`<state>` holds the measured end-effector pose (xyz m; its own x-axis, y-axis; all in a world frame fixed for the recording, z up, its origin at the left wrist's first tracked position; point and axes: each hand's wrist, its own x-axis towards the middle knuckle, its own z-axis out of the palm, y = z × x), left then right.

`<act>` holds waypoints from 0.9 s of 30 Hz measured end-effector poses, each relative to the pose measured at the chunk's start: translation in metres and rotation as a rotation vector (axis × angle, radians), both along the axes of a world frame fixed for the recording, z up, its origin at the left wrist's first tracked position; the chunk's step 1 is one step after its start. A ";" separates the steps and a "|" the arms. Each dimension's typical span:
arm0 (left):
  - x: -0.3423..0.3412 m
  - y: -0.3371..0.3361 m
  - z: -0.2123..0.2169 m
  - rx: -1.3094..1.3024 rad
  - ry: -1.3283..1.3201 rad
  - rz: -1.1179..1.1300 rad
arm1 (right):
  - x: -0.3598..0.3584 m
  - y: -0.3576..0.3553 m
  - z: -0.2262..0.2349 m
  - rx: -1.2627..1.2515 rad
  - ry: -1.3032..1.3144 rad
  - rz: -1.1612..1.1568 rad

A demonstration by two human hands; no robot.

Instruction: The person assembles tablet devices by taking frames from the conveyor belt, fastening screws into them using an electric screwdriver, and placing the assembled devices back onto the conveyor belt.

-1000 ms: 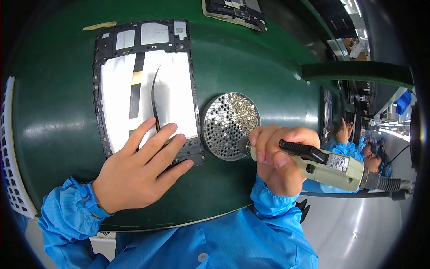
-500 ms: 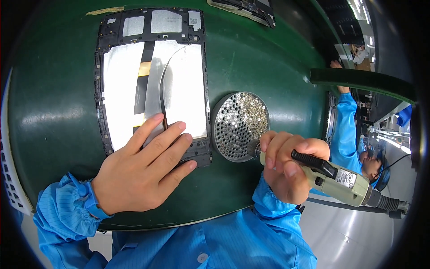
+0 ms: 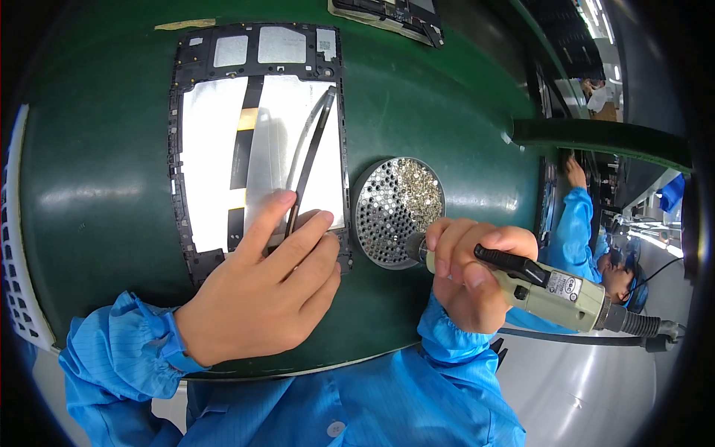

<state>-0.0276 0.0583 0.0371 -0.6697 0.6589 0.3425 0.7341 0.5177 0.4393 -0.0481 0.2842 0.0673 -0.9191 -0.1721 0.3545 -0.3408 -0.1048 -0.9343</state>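
My left hand [image 3: 261,298] rests over the lower end of a black tablet-like frame [image 3: 345,149] with a bright metal plate [image 3: 205,164]. Between its fingers is a slim dark pair of tweezers [image 3: 313,153], pointing away from me across the plate; its lower end is hidden by the hand. My right hand [image 3: 477,276] is wrapped round a pale green electric screwdriver [image 3: 558,294] with a black lever. The screwdriver's nose is at the near right edge of a round grey screw tray [image 3: 376,223], and its bit tip cannot be made out. Small screws [image 3: 417,190] heap at the tray's right side.
Another opened device [image 3: 391,18] lies at the far edge of the green table [image 3: 454,97]. A white slotted rack [image 3: 18,246] stands at the left. On the right are a green-edged bar [image 3: 596,138] and a co-worker's blue sleeve [image 3: 573,231]. The screwdriver's cable [image 3: 663,331] trails right.
My left hand has shifted slightly right and down, and the tweezers now lean further right. The frame appears slightly lower and right. The screwdriver has moved a little left, still at the tray.
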 end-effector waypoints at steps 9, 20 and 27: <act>-0.004 -0.028 -0.009 -0.039 0.066 -0.103 | 0.003 -0.001 0.004 -0.049 -0.008 -0.045; -0.006 -0.033 -0.020 0.125 0.045 -0.124 | 0.019 -0.057 0.022 0.033 0.068 0.179; -0.005 -0.034 -0.018 0.138 0.093 -0.097 | 0.017 -0.068 0.019 -0.059 0.033 0.238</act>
<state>-0.0324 0.0245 0.0190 -0.5666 0.6613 0.4917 0.8184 0.3823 0.4290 -0.0310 0.2163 0.0859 -0.8428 -0.3603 0.3998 -0.3303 -0.2401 -0.9128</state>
